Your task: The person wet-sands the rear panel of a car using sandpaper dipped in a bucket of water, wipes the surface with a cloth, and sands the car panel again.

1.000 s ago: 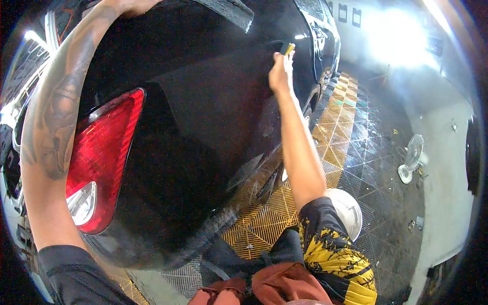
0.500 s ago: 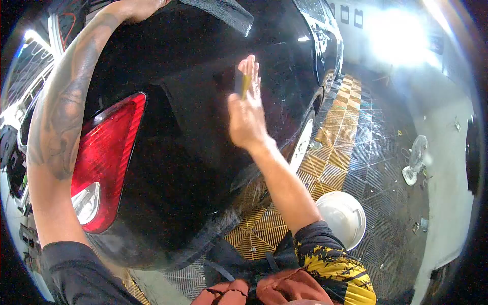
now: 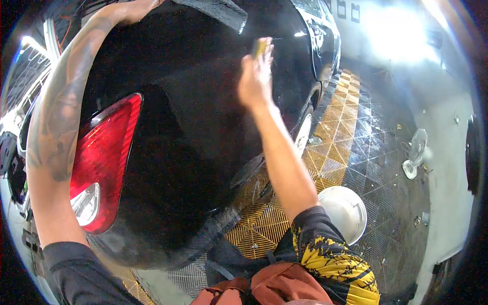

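The rear corner of a black car (image 3: 178,188) fills the middle of the head view, with a red tail light (image 3: 109,157) at its left. My right hand (image 3: 257,73) is pressed against the dark body panel, closed on a small yellow and dark pad (image 3: 260,49); the hand is slightly blurred. At the top left, my left hand (image 3: 140,10) rests on the upper part of the car near the rear glass; its fingertips are cut off by the frame's top edge.
A white bucket (image 3: 343,213) stands on the yellow and grey grated floor (image 3: 333,152) at the right. Farther right are a fan (image 3: 417,152) and a pale wall (image 3: 450,178). A bright light shines at the top right.
My right hand has moved up and slightly right across the panel with the pad. My left hand has stayed about where it was, and the view has shifted slightly.
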### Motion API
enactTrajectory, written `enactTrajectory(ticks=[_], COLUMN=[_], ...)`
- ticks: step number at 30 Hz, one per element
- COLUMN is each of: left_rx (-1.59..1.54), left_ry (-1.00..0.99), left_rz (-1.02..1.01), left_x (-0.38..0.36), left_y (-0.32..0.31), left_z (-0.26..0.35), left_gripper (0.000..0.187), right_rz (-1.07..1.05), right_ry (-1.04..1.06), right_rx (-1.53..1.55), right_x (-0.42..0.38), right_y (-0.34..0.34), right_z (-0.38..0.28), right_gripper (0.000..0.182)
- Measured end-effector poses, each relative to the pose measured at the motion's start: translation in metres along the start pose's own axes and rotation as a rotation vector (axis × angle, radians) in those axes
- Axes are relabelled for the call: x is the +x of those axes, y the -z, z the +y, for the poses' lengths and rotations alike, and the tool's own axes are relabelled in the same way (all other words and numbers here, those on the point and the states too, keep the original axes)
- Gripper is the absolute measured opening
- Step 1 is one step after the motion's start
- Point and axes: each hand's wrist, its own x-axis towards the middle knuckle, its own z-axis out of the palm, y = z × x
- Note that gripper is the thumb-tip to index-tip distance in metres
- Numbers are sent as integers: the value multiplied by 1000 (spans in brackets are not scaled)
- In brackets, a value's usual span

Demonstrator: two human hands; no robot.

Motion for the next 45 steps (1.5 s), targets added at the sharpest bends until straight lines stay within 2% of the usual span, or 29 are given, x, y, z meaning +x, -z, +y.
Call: enactTrajectory(ticks=[1,4,5,6,7,9,10,12,14,16,17,19,21,23,24,25,26,27,29,31,34,35,36,37,39,40,42,44,45], left_rx=[15,37,30,24,30,61,59,49,52,67,24,-13,29,74,63,63,63,29,-19,-40,-160,-156,-184,-216,-186,-155,-144,-125,-160], left_ry=[10,7,-18,-46,-51,-41,-44,-211,-387,-491,-545,-544,-515,-482,-509,-522,-535,-547,-557,-622,-620,-622,-616,-610,-637,-662,-596,-521,-491], left_rz=[-14,1,77,151,144,13,9,76,138,149,183,88,76,58,76,78,79,73,58,173,119,121,127,131,124,130,155,176,195], left_x=[-3,-7,-16,-21,-12,21,35,65,93,116,129,133,86,69,73,75,79,85,118,158,156,156,156,163,169,178,117,92,95], left_y=[3,-1,-3,-3,-3,-5,-9,-20,-30,-34,-37,-30,-17,-18,-19,-19,-18,-17,-24,-31,-31,-31,-31,-32,-33,-32,-27,-27,-29], left_z=[0,1,3,5,3,-13,-25,-49,-71,-91,-103,-105,-68,-53,-59,-63,-68,-71,-94,-129,-129,-130,-130,-135,-140,-147,-97,-78,-83], left_gripper=[100,99,98,98,98,95,95,81,69,64,66,69,68,68,67,67,67,67,66,65,63,63,63,63,63,64,65,67,68], right_rz=[101,-121,-32,53,-76,-136,-89,1,-178,-63,-72,-212,41,-77,-162,-148,-57,-187,-330,-24,-191,-175,-45,-232,-421,-359,-39,-109,-93], right_ry=[230,310,349,257,112,-56,26,194,237,214,88,-85,42,100,134,150,100,-21,-145,11,49,88,79,-172,-424,-341,-53,-57,-43], right_rx=[6,62,61,114,-39,-120,-87,-33,66,41,-20,-241,-9,0,-4,34,28,-121,-277,-66,37,24,-105,-138,-176,-231,-142,43,-38], right_x=[-24,-73,-61,-39,-3,15,-8,-53,-96,-71,-36,-17,-45,-103,-115,-107,-88,-55,-43,-65,-135,-131,-114,-78,-60,-72,-121,-165,-157], right_y=[-6,7,4,5,11,13,9,0,19,17,15,22,11,18,24,28,24,30,32,18,36,33,21,37,53,44,29,40,37], right_z=[-2,-15,8,22,53,73,57,22,0,40,77,101,81,45,41,58,77,103,123,110,53,77,105,125,142,147,119,74,93], right_gripper=[57,67,64,62,60,59,60,63,65,65,64,60,62,66,66,65,63,62,61,62,65,65,63,62,61,60,60,62,62])
